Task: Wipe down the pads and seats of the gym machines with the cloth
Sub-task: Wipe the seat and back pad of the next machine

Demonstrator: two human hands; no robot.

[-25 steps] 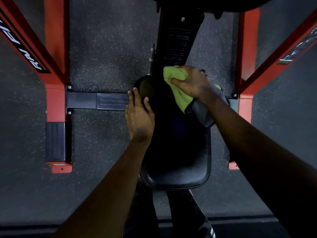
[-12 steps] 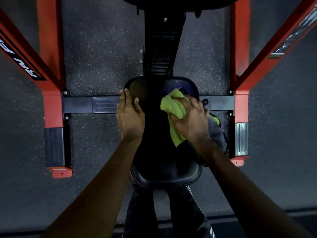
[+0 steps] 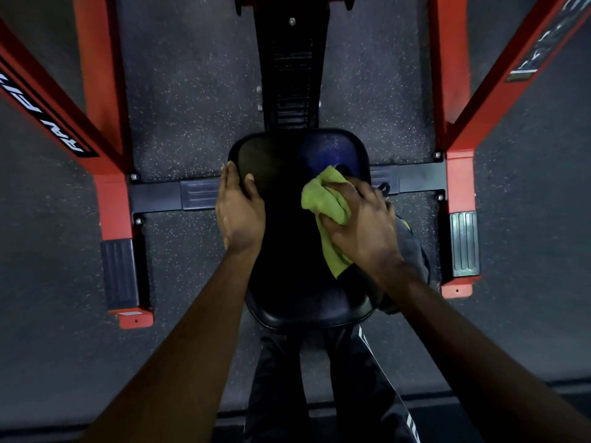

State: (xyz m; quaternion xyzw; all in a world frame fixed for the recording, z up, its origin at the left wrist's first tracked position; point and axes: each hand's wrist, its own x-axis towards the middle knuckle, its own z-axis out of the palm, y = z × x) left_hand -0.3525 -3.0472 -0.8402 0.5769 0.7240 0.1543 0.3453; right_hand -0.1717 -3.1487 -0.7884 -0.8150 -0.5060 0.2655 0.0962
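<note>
Quick update from where I'm standing: in the last sec the right hand [image 3: 361, 225] has dragged the green cloth [image 3: 326, 199] back from the far tip of the seat [image 3: 287, 266], up by the black adj. post [image 3: 291, 75], to about the middle of the right side. So that's one pull toward the person's body, imo. The far right corner it left has a bluish sheen w/ specks. Could be damp, can't say for sure.

Hands are apart. The right one is balled up around the cloth and pressing it on the pad, w/ a grey bit of the cloth trailing off the right edge. The left hand [image 3: 238, 212] hasn't budged: it lies flat along the seat's left rim, fingers straight, thumb on top, prob just steadying it.

Task-wise I'd say the seat's only partly done. The near end and the left half under that hand still need a pass, plus whatever other pads this red frame [image 3: 105, 123] machine has.
</note>
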